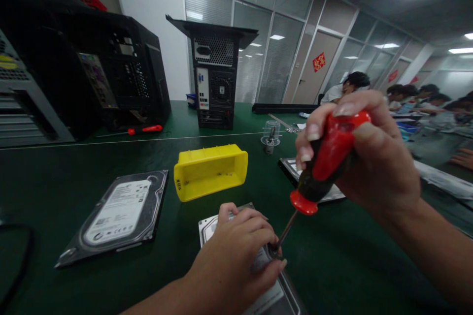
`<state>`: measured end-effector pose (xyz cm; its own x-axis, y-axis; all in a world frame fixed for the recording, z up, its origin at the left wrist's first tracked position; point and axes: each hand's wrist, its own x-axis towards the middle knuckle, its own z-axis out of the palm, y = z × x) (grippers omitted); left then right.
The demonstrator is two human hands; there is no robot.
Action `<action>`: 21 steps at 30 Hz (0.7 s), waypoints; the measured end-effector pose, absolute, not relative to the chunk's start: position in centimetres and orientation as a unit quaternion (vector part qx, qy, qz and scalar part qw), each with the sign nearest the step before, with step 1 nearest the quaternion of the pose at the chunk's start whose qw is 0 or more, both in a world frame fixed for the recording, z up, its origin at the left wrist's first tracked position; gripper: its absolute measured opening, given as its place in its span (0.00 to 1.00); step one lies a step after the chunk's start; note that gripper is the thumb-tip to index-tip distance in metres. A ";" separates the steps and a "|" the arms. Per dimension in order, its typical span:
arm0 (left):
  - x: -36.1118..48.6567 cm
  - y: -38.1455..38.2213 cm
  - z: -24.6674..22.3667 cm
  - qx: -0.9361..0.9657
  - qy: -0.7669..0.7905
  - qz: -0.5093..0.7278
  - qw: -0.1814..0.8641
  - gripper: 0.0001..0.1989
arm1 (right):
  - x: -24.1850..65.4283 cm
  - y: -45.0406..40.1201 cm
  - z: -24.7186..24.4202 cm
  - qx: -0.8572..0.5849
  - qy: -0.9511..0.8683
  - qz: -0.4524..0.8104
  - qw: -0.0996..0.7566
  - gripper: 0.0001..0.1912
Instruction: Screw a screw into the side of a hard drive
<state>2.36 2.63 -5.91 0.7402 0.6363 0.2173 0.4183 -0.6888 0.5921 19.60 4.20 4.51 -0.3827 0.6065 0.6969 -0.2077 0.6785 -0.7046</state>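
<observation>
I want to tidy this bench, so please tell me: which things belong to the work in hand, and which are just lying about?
In use:
- screwdriver, in the right hand
- drive, under the left hand

Seemingly lying about:
- left drive
- right drive
- yellow bin
- other screwdriver
- black tower

Hard drive (273, 300) under left grip (238, 243): middle covered, near end cut off by lower edge. Screwdriver (330, 157): tip contact too small to resolve. Black cable (28, 251): cropped at left. Co-workers (424, 98), right: blurred.
</observation>
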 end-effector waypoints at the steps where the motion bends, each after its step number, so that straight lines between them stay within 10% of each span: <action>1: 2.3 2.6 -5.9 0.895 0.294 0.208 0.262 0.04 | 19.6 4.2 4.4 -0.134 -0.745 0.358 0.546 0.05; 8: 2.3 2.7 -6.1 0.897 0.296 0.206 0.257 0.04 | 19.7 4.4 4.2 -0.166 -0.760 0.156 0.609 0.04; 21: 2.3 2.7 -5.9 0.895 0.295 0.212 0.259 0.04 | 19.3 3.7 4.4 -0.181 -0.755 0.222 0.590 0.12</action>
<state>2.28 2.68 -5.94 0.7359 0.6383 0.2258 0.4188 -0.6911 0.5890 19.32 3.72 4.39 -0.2375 0.5353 0.8106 0.0105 0.8358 -0.5489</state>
